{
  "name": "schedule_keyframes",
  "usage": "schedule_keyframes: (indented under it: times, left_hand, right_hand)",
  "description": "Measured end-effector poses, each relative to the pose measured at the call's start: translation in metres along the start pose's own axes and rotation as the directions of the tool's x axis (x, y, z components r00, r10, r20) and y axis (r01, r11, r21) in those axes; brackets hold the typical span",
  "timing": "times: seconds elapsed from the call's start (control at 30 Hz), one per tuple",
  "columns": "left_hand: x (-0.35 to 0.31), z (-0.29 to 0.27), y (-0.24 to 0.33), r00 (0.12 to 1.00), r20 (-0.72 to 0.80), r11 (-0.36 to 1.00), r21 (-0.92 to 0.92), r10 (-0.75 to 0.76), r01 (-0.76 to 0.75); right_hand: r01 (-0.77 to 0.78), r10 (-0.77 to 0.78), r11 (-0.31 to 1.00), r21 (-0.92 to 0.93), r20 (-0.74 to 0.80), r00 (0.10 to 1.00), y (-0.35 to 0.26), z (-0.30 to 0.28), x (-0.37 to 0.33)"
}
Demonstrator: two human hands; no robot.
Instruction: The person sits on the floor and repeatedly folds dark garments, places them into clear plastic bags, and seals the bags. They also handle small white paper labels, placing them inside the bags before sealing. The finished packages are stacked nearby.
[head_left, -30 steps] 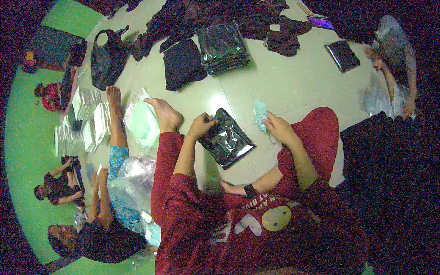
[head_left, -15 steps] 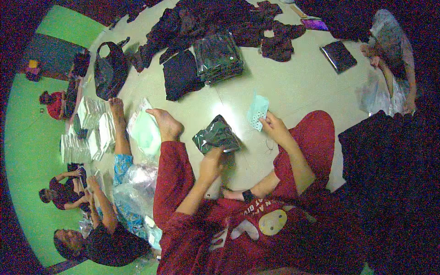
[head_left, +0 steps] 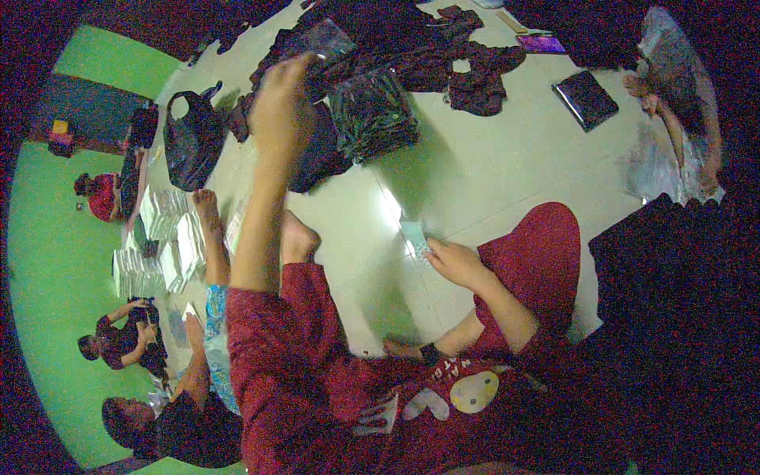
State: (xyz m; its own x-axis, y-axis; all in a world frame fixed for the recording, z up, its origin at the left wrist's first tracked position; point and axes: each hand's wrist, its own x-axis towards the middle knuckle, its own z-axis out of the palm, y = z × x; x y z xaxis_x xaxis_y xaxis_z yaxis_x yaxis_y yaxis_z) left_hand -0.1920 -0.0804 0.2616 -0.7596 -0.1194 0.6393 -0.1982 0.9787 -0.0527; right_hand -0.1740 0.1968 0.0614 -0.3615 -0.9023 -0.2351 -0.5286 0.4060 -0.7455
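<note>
My left hand (head_left: 283, 99) reaches far forward, past the left edge of the stack of dark bagged garments (head_left: 376, 119). Its fingers grip a dark garment in a clear plastic bag (head_left: 328, 39), held above the heap of dark clothes. My right hand (head_left: 455, 263) is low over the floor by my right knee, pinching a light-blue sticker sheet (head_left: 413, 235). A folded dark cloth (head_left: 321, 166) lies left of the stack, partly hidden by my left forearm.
Dark clothes (head_left: 475, 87) spread at the back. A flat bagged garment (head_left: 586, 100) lies on the right, near another person's arms (head_left: 669, 131). A black bag (head_left: 192, 138) and white stacks (head_left: 170, 229) stand on the left. Other people sit along the left side.
My left hand has lifted the bagged garment off the floor before me and swung it forward, beyond the stack. My right hand has moved slightly left and nearer with the sticker sheet.
</note>
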Motion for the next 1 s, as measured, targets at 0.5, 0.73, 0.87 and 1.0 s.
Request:
schedule_keyframes:
  times: [0.5, 0.73, 0.87, 1.0]
  left_hand:
    - [-0.103, 0.155, 0.004, 0.971, 0.239, 1.000, 0.013, 0.021, -0.024]
    - [-0.116, 0.131, 0.030, 0.993, 0.114, 0.987, -0.148, -0.039, 0.056]
    - [-0.171, 0.088, 0.068, 0.869, 0.463, 0.635, -0.622, -0.175, 0.459]
    - [-0.227, 0.045, 0.088, 0.736, 0.676, 0.470, -0.661, 0.033, 0.585]
  right_hand:
    - [0.054, -0.052, 0.998, -0.037, 0.055, 0.997, -0.002, 0.019, -0.004]
    - [-0.001, 0.010, 0.997, -0.071, 0.127, 0.992, -0.001, 0.017, -0.005]
    - [0.012, -0.009, 1.000, -0.017, 0.118, 0.993, -0.002, 0.014, -0.004]
    - [0.029, -0.035, 0.998, 0.053, 0.117, 0.992, 0.002, 0.010, -0.005]
